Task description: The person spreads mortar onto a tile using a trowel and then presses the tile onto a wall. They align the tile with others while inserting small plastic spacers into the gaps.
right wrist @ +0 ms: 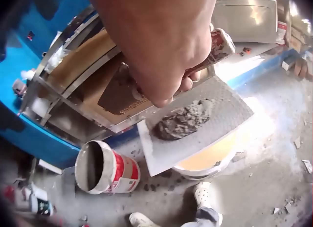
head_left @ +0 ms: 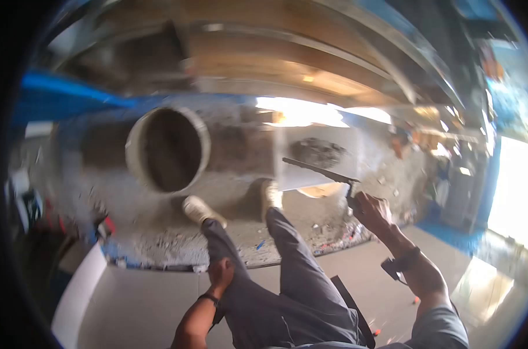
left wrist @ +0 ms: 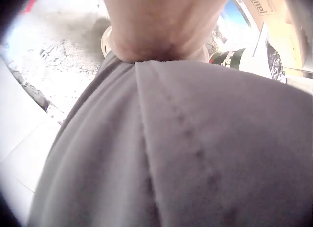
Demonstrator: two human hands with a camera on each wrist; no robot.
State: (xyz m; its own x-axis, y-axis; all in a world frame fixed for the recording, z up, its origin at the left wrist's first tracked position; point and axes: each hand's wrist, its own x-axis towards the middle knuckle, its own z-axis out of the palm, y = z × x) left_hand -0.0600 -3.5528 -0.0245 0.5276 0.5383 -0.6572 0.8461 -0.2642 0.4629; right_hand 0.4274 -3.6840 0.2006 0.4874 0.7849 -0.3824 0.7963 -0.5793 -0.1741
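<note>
My right hand (head_left: 373, 212) grips the handle (right wrist: 221, 45) of a trowel (head_left: 322, 171), whose grey-smeared blade points left in the head view. In that view the blade overlaps a pale flat board (head_left: 285, 139). A heap of wet grey mortar (right wrist: 183, 120) lies on the board, which sits over a bucket with a yellowish inside (right wrist: 208, 163). My left hand (head_left: 220, 272) rests on my trousered thigh, holding nothing. Only the heel of that hand (left wrist: 161, 31) and grey cloth fill most of the left wrist view.
Left of the board stands a white and red bucket (right wrist: 124, 173) with a dark inside. Behind both is a metal frame (right wrist: 80, 92) with brown panels. My shoes (head_left: 200, 209) stand on a dusty concrete floor strewn with crumbs, in front of a pale tiled edge (head_left: 147, 296).
</note>
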